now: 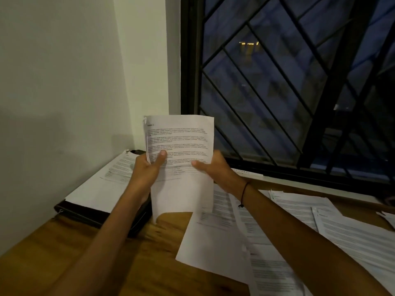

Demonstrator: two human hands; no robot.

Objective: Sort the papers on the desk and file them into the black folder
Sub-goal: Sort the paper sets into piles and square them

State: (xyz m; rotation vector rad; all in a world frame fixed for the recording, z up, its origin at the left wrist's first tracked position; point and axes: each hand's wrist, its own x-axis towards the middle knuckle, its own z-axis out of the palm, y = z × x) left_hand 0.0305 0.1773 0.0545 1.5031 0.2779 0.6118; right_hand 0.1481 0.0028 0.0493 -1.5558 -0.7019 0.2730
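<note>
View: head cam, single frame, looking fwd and down.
Held sheets: small stack of printed pages (181, 150), upright, raised above the desk at frame centre; text side faces the camera; top-left corner looks stapled or curled, cannot tell which.
Left hand (147, 167): closed on the stack's left edge, thumb (161, 157) pressed on the front, fingers behind the pages.
Right hand (213, 167): closed on the stack's right edge, thumb across the front approx. mid-height; thin dark cord (244, 193) round the wrist.
Black folder (85, 212): lies flat on the desk at 9 o'clock from the held stack, against the wall; one printed page (113, 180) rests on top of it.
Loose papers (288, 231): several overlapping sheets spread on the desk from 4 to 6 o'clock of the hands, partly under the right forearm.
Desk (64, 253): wood surface, bare at 7 o'clock.
Window (288, 82): dark frame w/ diagonal bars, at 1 o'clock; dark outside.
Wall (64, 82): plain, at 10 o'clock.
</note>
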